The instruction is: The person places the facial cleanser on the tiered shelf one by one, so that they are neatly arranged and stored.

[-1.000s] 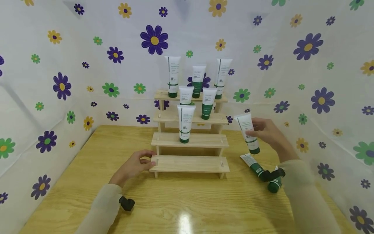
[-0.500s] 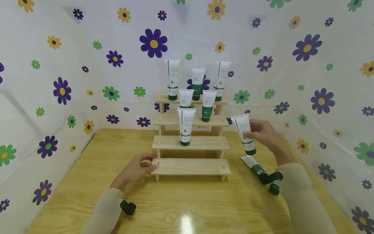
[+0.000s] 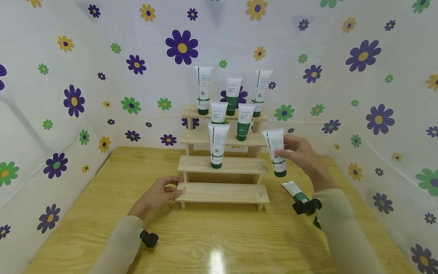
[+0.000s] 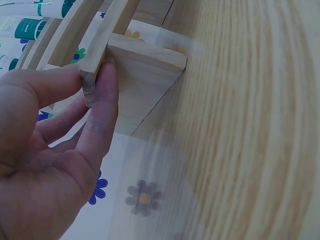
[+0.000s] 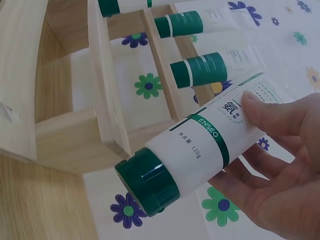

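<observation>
A white squeeze tube with a green cap (image 3: 275,152) is held in my right hand (image 3: 302,154), tilted with its cap down, just right of the wooden tiered stand (image 3: 222,193). The right wrist view shows thumb and fingers gripping the tube (image 5: 205,137) at its upper part, cap toward the stand. My left hand (image 3: 159,194) pinches the left end of the lowest step; in the left wrist view its thumb and fingers (image 4: 102,107) close on the board's end (image 4: 95,65). One tube (image 3: 219,146) stands on the second step from the bottom.
Two tubes (image 3: 244,121) stand on the third step and three (image 3: 204,91) on the top one. Right of the stand a green-and-white tube (image 3: 295,191) lies on the wooden table (image 3: 205,236), with another partly hidden by the right sleeve. Flowered cloth (image 3: 137,95) hangs behind.
My right hand has carried the tube leftward, closer to the stand, and the tube has become more upright. The left hand keeps its hold on the lowest step.
</observation>
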Tool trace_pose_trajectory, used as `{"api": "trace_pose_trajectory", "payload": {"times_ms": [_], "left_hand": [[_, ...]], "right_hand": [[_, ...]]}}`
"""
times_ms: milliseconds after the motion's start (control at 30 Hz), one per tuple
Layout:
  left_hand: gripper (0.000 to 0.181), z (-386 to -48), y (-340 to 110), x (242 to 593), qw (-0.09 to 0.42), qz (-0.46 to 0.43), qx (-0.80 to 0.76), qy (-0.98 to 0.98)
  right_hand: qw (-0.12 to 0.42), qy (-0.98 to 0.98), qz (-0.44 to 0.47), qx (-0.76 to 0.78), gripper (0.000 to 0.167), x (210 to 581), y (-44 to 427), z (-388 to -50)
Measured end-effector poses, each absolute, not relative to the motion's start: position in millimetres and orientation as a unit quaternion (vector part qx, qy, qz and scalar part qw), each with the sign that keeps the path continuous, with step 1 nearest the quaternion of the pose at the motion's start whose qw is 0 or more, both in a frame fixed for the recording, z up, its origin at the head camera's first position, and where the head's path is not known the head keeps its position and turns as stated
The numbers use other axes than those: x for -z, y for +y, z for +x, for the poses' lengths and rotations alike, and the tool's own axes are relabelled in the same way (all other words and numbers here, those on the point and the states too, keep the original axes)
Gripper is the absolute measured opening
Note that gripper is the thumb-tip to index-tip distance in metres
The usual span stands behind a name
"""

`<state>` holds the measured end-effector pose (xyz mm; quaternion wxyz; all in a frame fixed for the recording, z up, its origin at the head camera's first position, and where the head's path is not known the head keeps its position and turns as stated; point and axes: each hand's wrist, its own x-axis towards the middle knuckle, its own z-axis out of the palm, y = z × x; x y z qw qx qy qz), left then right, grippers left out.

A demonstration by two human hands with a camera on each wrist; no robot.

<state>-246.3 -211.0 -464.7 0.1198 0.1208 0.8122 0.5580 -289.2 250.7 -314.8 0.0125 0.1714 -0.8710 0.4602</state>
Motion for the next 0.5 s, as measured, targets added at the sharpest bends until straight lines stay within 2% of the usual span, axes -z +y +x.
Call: {"api": "trace_pose_trajectory", "payload": {"times_ms": [500], "left_hand": [[0.044, -246.7, -210.6, 465.6, 0.12, 0.119, -0.554, 0.815]], "right_hand": [[0.025, -0.838, 0.174, -0.517, 0.051, 318.0, 227.9, -288.6]]}}
